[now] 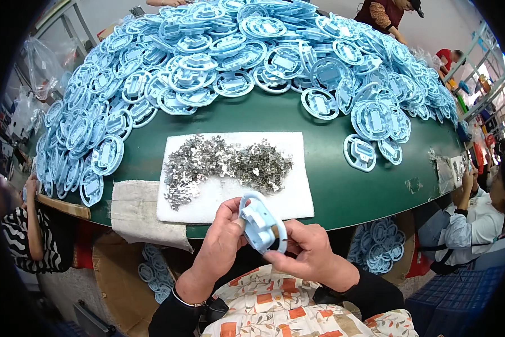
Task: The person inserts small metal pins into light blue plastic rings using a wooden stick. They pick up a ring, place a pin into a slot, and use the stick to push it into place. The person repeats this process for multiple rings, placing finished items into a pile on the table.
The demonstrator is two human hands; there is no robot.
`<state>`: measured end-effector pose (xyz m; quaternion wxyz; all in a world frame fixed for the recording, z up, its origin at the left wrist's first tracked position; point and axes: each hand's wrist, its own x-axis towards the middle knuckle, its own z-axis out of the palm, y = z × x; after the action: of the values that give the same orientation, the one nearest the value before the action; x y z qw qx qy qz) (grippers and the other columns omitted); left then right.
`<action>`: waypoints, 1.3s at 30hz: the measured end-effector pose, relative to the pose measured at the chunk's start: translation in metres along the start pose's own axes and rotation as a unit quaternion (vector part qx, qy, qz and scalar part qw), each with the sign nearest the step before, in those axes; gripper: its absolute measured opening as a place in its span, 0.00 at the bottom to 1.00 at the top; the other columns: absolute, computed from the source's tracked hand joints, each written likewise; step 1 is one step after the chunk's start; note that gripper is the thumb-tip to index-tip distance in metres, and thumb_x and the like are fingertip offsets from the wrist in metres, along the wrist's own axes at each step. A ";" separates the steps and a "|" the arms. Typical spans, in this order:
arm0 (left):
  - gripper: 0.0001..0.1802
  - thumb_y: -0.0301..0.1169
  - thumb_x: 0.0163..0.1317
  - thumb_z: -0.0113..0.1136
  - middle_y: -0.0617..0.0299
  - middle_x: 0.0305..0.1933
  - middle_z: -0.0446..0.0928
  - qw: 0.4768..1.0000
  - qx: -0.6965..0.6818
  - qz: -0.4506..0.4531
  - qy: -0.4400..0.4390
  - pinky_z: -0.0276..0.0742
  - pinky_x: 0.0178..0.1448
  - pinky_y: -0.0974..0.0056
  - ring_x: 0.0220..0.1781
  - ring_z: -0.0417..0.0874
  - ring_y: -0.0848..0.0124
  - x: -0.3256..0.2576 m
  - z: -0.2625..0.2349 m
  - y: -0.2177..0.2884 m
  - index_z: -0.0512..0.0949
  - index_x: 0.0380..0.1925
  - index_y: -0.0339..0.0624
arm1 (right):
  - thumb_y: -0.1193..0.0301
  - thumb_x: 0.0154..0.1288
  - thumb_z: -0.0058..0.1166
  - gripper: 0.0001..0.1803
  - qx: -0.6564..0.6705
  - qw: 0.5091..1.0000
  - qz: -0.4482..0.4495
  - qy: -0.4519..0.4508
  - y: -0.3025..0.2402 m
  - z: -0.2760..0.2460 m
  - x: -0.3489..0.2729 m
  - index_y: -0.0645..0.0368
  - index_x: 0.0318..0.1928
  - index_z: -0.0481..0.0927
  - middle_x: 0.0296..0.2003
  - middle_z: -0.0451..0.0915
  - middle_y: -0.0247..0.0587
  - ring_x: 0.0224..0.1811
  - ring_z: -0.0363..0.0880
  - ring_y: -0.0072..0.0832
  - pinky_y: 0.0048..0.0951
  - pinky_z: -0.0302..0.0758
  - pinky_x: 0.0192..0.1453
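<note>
My left hand [221, 238] and my right hand [306, 250] hold one light blue round plastic part [261, 222] between them, just in front of the green table's near edge. The left fingers grip its left rim. The right fingers pinch its lower right side, where a small metal piece seems to sit. Right behind the part lies a white foam pad [294, 196] with a pile of small metal clips [224, 165] on it.
A huge heap of the same blue parts [252, 56] covers the back and left of the green table [325, 168]. More parts lie in a box below [379, 247]. People sit at the left [25, 236] and right [477, 219]; another stands at the back [384, 14].
</note>
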<state>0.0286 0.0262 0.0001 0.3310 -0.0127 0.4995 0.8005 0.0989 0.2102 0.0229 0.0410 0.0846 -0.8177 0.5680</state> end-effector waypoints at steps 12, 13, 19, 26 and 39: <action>0.13 0.34 0.76 0.56 0.65 0.40 0.82 0.975 0.198 0.059 -0.078 0.78 0.46 0.73 0.41 0.79 0.83 -0.016 -0.022 0.014 0.77 0.50 0.34 | 0.68 0.70 0.60 0.10 -0.045 0.992 0.060 -0.097 0.008 -0.030 0.015 0.61 0.47 0.83 0.25 0.83 0.41 0.24 0.82 0.28 0.27 0.76 0.29; 0.13 0.33 0.76 0.56 0.65 0.40 0.82 0.978 0.189 0.059 -0.068 0.78 0.46 0.73 0.41 0.79 0.83 -0.016 -0.025 0.012 0.77 0.50 0.33 | 0.71 0.67 0.62 0.09 -0.146 0.989 -0.004 -0.038 0.020 -0.027 0.021 0.59 0.46 0.84 0.27 0.84 0.42 0.26 0.84 0.32 0.30 0.77 0.29; 0.12 0.31 0.76 0.54 0.64 0.38 0.83 0.985 0.166 0.042 -0.036 0.78 0.42 0.74 0.37 0.79 0.84 -0.016 -0.028 0.013 0.77 0.49 0.33 | 0.75 0.56 0.67 0.10 -0.436 0.889 -0.130 -0.037 0.028 -0.008 0.064 0.53 0.39 0.84 0.26 0.84 0.35 0.27 0.84 0.36 0.35 0.79 0.30; 0.12 0.32 0.77 0.51 0.68 0.37 0.82 0.965 0.259 0.007 -0.030 0.76 0.41 0.74 0.37 0.77 0.85 -0.004 -0.018 0.024 0.80 0.46 0.35 | 0.73 0.56 0.66 0.10 -0.271 0.954 -0.127 0.016 0.035 -0.012 0.065 0.51 0.39 0.83 0.25 0.82 0.35 0.26 0.84 0.36 0.35 0.79 0.29; 0.14 0.35 0.78 0.52 0.68 0.34 0.81 0.946 0.323 0.020 -0.005 0.75 0.42 0.72 0.36 0.76 0.84 0.003 -0.014 0.022 0.81 0.45 0.35 | 0.73 0.56 0.66 0.09 -0.303 0.939 -0.161 -0.032 0.040 -0.016 0.075 0.51 0.38 0.83 0.26 0.82 0.36 0.27 0.84 0.37 0.37 0.78 0.29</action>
<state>0.0099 0.0095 0.0097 0.3034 0.1090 0.7301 0.6025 0.0174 0.2316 0.0034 0.1294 0.2167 -0.9274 0.2760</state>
